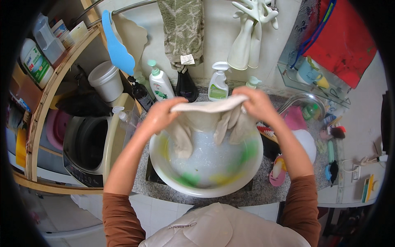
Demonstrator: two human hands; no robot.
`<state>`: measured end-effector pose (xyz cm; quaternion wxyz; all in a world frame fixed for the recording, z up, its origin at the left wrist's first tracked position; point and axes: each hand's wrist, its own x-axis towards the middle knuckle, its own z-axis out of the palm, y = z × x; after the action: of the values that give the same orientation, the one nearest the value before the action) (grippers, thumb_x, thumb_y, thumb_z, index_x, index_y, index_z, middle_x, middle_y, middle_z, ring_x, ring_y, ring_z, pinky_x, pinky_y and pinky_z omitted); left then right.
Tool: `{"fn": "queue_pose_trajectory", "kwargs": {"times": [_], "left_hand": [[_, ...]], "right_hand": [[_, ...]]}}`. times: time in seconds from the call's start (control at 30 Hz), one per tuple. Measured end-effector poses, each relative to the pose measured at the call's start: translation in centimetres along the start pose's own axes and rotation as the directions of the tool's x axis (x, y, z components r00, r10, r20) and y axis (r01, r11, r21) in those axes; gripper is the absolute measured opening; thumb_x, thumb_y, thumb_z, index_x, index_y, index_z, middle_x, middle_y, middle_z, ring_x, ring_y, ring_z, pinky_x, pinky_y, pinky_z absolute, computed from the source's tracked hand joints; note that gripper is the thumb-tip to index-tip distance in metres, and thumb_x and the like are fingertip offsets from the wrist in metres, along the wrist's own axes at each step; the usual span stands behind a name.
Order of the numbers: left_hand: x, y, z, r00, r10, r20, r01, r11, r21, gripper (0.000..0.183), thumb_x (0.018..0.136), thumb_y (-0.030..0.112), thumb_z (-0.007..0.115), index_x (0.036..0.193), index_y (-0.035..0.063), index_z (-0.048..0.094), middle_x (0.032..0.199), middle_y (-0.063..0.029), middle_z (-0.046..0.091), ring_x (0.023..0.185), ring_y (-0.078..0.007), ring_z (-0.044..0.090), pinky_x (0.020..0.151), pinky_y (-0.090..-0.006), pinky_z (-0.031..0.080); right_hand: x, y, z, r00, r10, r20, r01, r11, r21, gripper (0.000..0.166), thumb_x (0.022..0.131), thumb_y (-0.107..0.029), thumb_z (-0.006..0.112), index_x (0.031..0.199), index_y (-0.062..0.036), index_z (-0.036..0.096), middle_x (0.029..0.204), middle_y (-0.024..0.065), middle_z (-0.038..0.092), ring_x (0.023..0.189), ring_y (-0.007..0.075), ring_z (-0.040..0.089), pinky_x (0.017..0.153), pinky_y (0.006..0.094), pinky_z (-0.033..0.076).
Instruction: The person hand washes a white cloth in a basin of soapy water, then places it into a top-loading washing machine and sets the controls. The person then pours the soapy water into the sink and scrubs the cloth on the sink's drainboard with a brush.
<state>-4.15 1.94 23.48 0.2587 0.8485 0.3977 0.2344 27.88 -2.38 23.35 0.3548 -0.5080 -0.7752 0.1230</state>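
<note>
A cream cloth garment (209, 106) is stretched between my two hands above a large white basin (206, 193). My left hand (163, 115) grips one end of its upper edge, and my right hand (256, 102) grips the other. Folds of the cloth droop into the basin, the left one reaching the greyish, slightly sudsy water (200, 157). Green and yellow patches show on the basin's inner wall. Both hands are slightly blurred, and their fingertips are partly hidden by the cloth.
The basin rests over a sink opening in a granite counter (271, 196). Pump and spray bottles (218, 85) line the wall behind. Right of it are a scrubbing brush (267, 131), a pink soap dish (277, 176) and a curved faucet (304, 95). An open washing machine (86, 148) stands left.
</note>
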Motion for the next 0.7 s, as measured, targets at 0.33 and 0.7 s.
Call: {"fn": "queue_pose_trajectory", "kwargs": {"times": [0.33, 0.7], "left_hand": [[-5.2, -12.3, 20.6, 0.861, -0.277, 0.426, -0.039, 0.8, 0.598, 0.064, 0.084, 0.057, 0.048, 0.141, 0.0367, 0.028, 0.149, -0.0129, 0.015, 0.138, -0.0319, 0.009, 0.095, -0.0739, 0.011], [-3.4, -18.8, 28.9, 0.497, -0.657, 0.566, 0.15, 0.708, 0.69, 0.045, 0.088, 0.039, 0.044, 0.121, 0.0103, 0.056, 0.126, -0.0103, 0.055, 0.117, -0.0287, 0.051, 0.097, -0.0465, 0.036]], "right_hand": [[-11.0, 9.3, 19.3, 0.868, -0.053, 0.494, 0.233, 0.921, -0.311, 0.064, 0.067, -0.026, 0.068, 0.128, -0.0223, 0.049, 0.142, 0.0136, 0.032, 0.128, 0.0349, 0.033, 0.097, 0.0654, 0.022], [-7.6, 8.7, 24.5, 0.61, 0.52, 0.598, -0.128, 0.809, -0.573, 0.029, 0.073, -0.021, 0.062, 0.101, -0.0167, 0.066, 0.111, 0.0101, 0.061, 0.103, 0.0253, 0.058, 0.085, 0.0426, 0.045]]}}
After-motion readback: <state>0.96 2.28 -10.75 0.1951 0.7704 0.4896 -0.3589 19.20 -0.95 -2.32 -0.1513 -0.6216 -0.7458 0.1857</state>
